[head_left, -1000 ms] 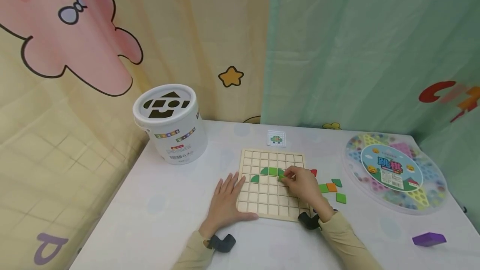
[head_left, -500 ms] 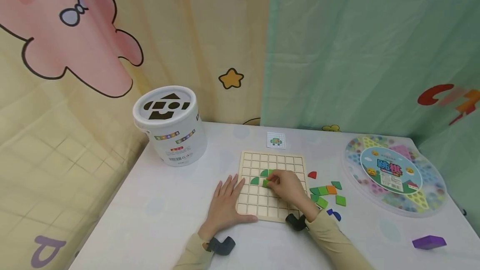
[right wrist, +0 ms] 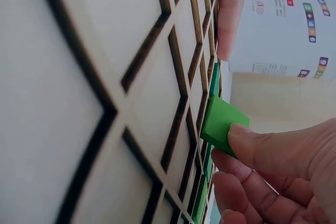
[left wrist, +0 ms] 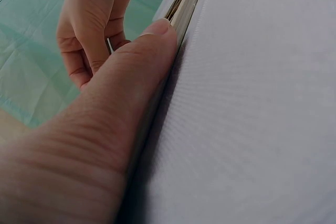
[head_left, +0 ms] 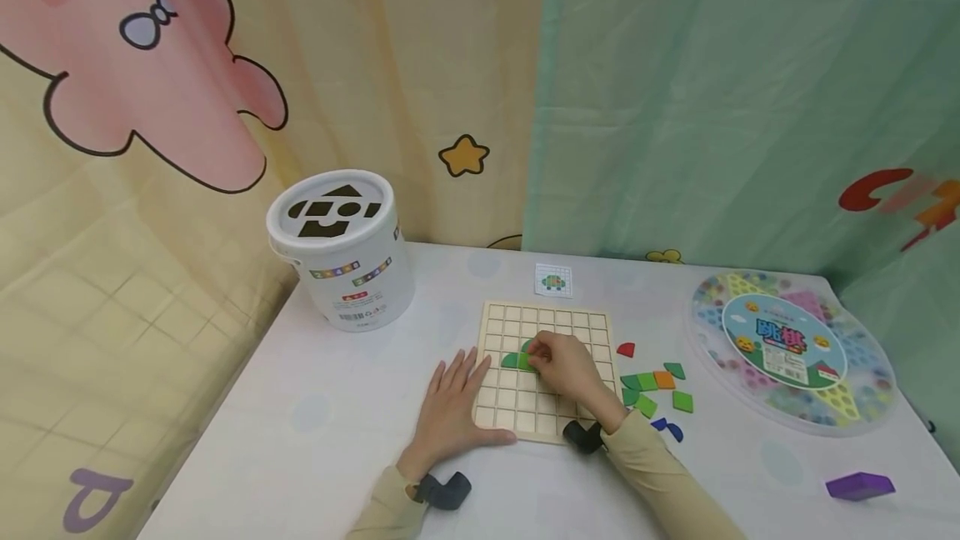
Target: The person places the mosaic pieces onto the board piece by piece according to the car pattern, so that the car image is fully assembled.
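A wooden grid board (head_left: 517, 411) lies on the white table. My left hand (head_left: 447, 415) rests along its left side, fingers spread; in the left wrist view the thumb (left wrist: 149, 45) presses along the front edge. My right hand (head_left: 567, 369) pinches a light green square tile (right wrist: 226, 121) between thumb and fingers. The tile stands tilted, its lower edge right at a grid cell beside a dark green quarter-circle tile (head_left: 509, 360). Another dark green quarter-circle (head_left: 527, 346) sits one row farther back. My right hand hides other tiles in that row.
Right of the board lie a red quarter-circle tile (head_left: 626, 349), an orange square tile (head_left: 664, 380), several green tiles (head_left: 682, 402) and blue pieces (head_left: 675, 432). Behind it is a small pattern card (head_left: 553, 281). A white tub (head_left: 367, 282), round game case (head_left: 783, 336) and purple block (head_left: 859, 487) stand around.
My right hand has moved left across the board with the light green square tile, from the right end of the green row to beside the left quarter-circle. The left hand stays put.
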Demonstrator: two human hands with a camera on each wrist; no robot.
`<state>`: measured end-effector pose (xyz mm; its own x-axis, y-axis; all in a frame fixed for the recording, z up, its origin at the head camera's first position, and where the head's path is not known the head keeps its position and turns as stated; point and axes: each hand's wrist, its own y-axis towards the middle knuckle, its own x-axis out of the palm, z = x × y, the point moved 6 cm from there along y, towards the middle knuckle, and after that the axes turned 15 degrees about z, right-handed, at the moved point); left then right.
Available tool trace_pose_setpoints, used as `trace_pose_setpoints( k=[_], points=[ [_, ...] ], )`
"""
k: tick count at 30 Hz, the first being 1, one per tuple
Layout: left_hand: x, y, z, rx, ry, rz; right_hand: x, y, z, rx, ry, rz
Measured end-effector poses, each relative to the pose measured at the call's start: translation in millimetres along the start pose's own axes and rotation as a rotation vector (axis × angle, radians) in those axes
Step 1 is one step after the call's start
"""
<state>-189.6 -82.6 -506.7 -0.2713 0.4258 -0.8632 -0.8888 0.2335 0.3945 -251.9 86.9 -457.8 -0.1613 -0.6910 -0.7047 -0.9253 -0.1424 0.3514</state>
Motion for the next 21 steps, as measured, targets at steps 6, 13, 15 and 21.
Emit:
trace_pose_setpoints(
  k=[6, 13, 15, 21],
  points=[
    [-0.1, 0.7, -0.5, 0.009, 0.009, 0.005, -0.7, 1.6, 1.2, 0.017, -0.007, -0.029],
    [2.9, 0.9, -0.4, 0.016, 0.013, -0.002, -1.7, 3.5, 3.3, 0.032, -0.012, -0.035],
    [2.9, 1.4, -0.6, 0.015, 0.014, -0.006, -1.8, 4.5, 2.8, 0.029, -0.017, -0.035],
    [2.3, 2.2, -2.0, 0.016, 0.024, -0.006, -2.0, 7.9, 0.6, 0.051, -0.044, -0.037]
  ],
)
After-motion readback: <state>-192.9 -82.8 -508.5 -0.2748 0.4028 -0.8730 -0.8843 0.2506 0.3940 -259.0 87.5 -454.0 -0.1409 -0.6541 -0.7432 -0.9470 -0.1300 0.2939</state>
